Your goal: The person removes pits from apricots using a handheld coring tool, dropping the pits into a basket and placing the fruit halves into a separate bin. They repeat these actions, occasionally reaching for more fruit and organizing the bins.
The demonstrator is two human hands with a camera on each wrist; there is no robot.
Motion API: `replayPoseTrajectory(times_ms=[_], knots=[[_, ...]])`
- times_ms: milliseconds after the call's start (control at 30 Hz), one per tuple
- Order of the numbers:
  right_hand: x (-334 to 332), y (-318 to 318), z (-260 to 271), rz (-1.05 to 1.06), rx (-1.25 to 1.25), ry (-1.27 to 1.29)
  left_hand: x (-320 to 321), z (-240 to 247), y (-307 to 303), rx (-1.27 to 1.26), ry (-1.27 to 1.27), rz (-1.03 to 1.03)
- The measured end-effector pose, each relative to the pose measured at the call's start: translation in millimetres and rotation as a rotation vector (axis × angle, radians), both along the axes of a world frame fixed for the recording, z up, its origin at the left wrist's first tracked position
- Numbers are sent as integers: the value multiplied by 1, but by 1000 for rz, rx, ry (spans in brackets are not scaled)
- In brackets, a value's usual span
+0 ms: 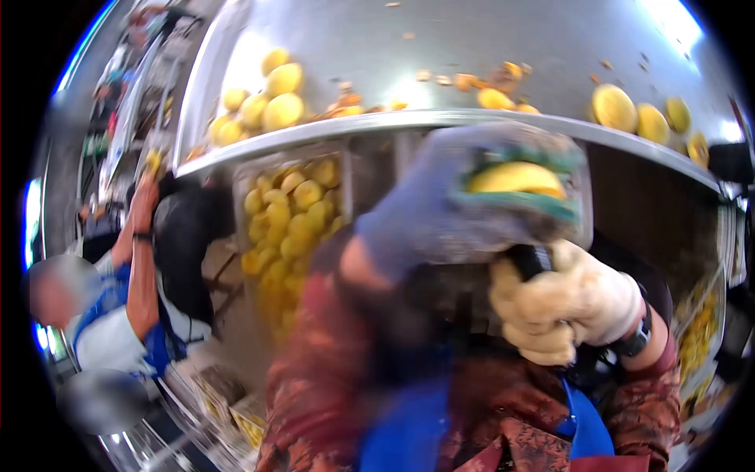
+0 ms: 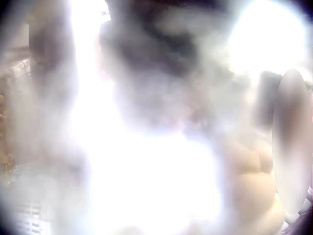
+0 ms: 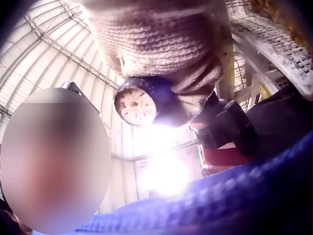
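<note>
My left hand (image 1: 440, 216), in a blue-grey glove, is curled round a yellow fruit (image 1: 515, 178) held up close to the head camera. Just below it my right hand (image 1: 570, 308), in a cream knit glove, grips a black handle (image 1: 532, 259); whatever the handle carries is hidden behind the left glove. In the right wrist view the knit glove (image 3: 161, 44) wraps the handle, whose round butt end (image 3: 135, 105) faces the lens, with the blue glove (image 3: 230, 200) blurred below. The left wrist view is fogged and glared; only a cream glove shape (image 2: 254, 188) shows.
A steel table (image 1: 440, 47) ahead carries heaps of yellow fruit (image 1: 267, 98) and scraps. Under its edge hangs a crate of peeled fruit (image 1: 291, 212). Another person (image 1: 141, 275) in a blue apron stands at the left. More fruit (image 1: 696, 330) lies at the right.
</note>
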State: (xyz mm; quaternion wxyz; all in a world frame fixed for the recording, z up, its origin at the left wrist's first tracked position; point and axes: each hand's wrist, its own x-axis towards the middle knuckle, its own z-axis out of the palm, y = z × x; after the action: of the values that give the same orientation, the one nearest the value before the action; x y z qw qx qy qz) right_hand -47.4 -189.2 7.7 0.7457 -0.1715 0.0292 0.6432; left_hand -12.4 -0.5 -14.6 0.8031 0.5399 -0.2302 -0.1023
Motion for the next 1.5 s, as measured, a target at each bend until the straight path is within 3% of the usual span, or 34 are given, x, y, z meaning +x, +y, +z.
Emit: replayPoseTrajectory(times_ms=[133, 233, 333, 533, 600, 700, 733, 800, 867, 967, 1033, 1067, 1167, 1200, 1233, 1333, 1400, 1500], knots=[[-19, 10, 14, -40, -88, 100, -17, 7, 8, 105, -94, 19], [-17, 22, 14, -53, -314, -111, -14, 2, 9, 151, -35, -25], [-19, 31, 11, -78, -474, -282, -10, -3, 15, 322, -211, 51], [-15, 23, 6, -57, -190, 93, -13, 3, 19, 328, -68, -4], [-19, 18, 0, -72, -65, 219, -14, -1, 15, 248, -174, 87], [-20, 17, 4, -1, 36, 274, -15, -1, 10, 132, -220, 116], [-19, 17, 6, -7, -18, 190, -15, 0, 10, 97, -221, 108], [-19, 16, 3, -22, 46, 319, -18, 3, 11, 41, -62, 48], [-16, 16, -1, 26, 55, 406, -16, 2, 12, 7, -65, 61], [-10, 23, 14, 3, 48, 302, -5, -1, 13, 57, -379, 162], [-9, 24, 18, -28, 33, 294, -10, -3, 10, -172, -162, 54], [-7, 25, 21, -13, -2, 172, -11, -5, 8, -247, -94, 15], [-2, 34, 31, 22, -285, -280, -13, 8, 21, -179, 145, 10], [-2, 37, 35, -32, -354, -348, -14, 13, 19, -82, 177, 100], [-1, 41, 38, -82, -424, -413, -15, 7, 15, -214, 205, 120], [3, 46, 37, -65, -573, -663, -14, 14, 14, -95, 222, 195], [5, 54, 39, -178, -656, -406, -14, 12, 10, -151, 271, 252], [1, 51, 6, -320, -762, -857, -11, 11, 1, -172, 291, 336]])
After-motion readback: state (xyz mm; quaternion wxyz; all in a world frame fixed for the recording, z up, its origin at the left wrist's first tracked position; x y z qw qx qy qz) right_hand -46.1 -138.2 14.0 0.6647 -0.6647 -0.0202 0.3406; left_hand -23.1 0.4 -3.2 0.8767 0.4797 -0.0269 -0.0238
